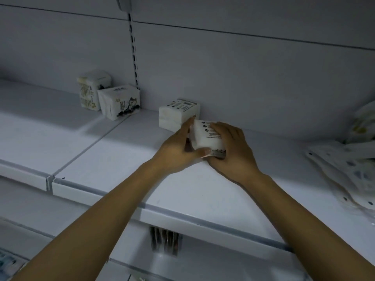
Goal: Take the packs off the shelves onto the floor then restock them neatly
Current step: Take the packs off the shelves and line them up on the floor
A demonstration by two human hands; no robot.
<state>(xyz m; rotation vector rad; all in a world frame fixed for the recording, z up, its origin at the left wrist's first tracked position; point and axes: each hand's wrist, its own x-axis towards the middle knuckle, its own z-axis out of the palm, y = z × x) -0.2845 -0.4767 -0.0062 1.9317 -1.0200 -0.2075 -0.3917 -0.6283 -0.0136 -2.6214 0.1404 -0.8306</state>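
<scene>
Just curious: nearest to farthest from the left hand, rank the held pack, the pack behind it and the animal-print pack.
1. Held pack, in the left hand.
2. Pack behind it, at the back wall.
3. Animal-print pack, farther left.

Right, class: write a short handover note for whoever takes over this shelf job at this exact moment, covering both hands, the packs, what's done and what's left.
Hands: the left hand and the right hand both grip one white pack, low over the shelf.
Things: a second pack stands just behind it, against the back wall. Two more packs stand further left. Dotted soft packs lie at the right.
Done: I cannot tell whether the held pack is coming off or going back.
Left: finish that move, then line the packs up neatly.
</scene>
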